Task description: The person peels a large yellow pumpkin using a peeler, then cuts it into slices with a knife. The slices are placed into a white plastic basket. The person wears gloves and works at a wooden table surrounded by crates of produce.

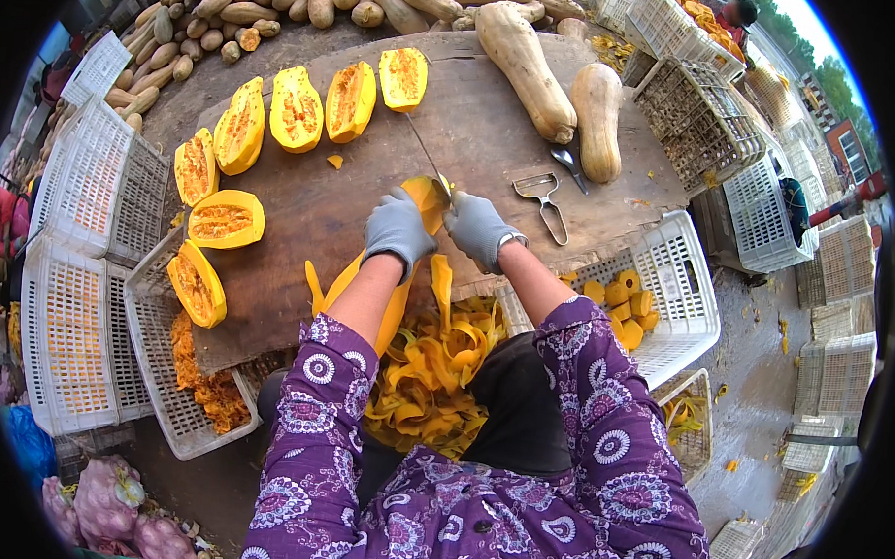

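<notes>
My gloved left hand [399,230] grips a peeled yellow squash [423,197] at the edge of the wooden board [309,215]. My gloved right hand [479,225] is closed beside the squash's end, on what looks like the handle of a metal blade [440,185]; the handle is hidden in the glove. Halved, seeded-side-up squash pieces [297,110] lie in an arc at the upper left of the board. A metal peeler [545,201] and a spoon [569,169] lie to the right, near two whole unpeeled squashes [525,68].
Long peels [444,368] are heaped below the board's near edge. A white plastic crate [684,288] at the right holds cut squash chunks [624,304]; another crate [157,343] at the left holds orange pulp [207,378]. Stacked crates [81,193] and piled squashes [242,10] stand around.
</notes>
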Demonstrator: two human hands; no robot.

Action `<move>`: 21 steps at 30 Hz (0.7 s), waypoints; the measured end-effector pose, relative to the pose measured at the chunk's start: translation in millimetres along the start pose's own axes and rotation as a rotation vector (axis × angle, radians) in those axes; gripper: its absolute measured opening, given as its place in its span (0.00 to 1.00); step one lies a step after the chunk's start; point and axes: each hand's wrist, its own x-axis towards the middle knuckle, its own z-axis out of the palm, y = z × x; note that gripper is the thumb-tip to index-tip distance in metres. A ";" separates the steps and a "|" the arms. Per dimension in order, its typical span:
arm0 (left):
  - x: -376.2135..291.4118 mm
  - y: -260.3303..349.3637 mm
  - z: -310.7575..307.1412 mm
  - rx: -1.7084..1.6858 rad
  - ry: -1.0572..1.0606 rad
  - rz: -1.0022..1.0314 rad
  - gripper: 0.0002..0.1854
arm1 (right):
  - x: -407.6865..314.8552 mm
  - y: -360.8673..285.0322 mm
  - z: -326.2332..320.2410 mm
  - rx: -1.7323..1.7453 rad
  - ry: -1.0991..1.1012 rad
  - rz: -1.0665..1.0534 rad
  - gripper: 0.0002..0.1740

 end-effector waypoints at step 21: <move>-1.1 5.2 -4.2 -0.004 -0.024 0.005 0.47 | -39.5 21.1 -30.2 -0.520 -0.113 -0.267 0.13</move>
